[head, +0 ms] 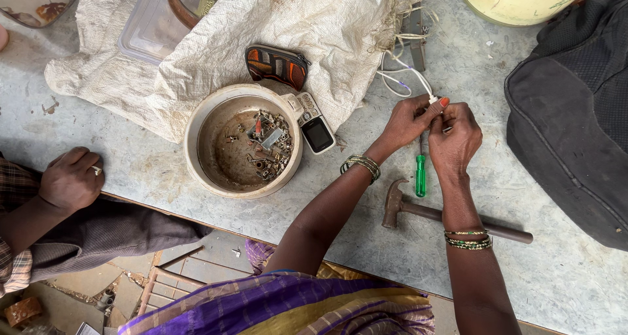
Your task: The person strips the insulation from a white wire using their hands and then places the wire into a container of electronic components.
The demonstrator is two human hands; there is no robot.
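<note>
My left hand [407, 121] and my right hand [455, 137] meet over the grey table [536, 276], fingertips pinched together on the end of a thin white wire [413, 75] that runs back toward a white woven sack [261, 28]. A green-handled screwdriver [420, 175] lies on the table just below my hands. A claw hammer [418, 209] lies under my right forearm. Both wrists wear bangles.
A worn round bowl [204, 122] holding several small metal parts sits left of my hands, a small phone [314, 127] on its rim. A black bag [575, 113] fills the right side. Another person's hand [70, 180] rests at the left edge. A yellow tub [510, 5] stands at the back.
</note>
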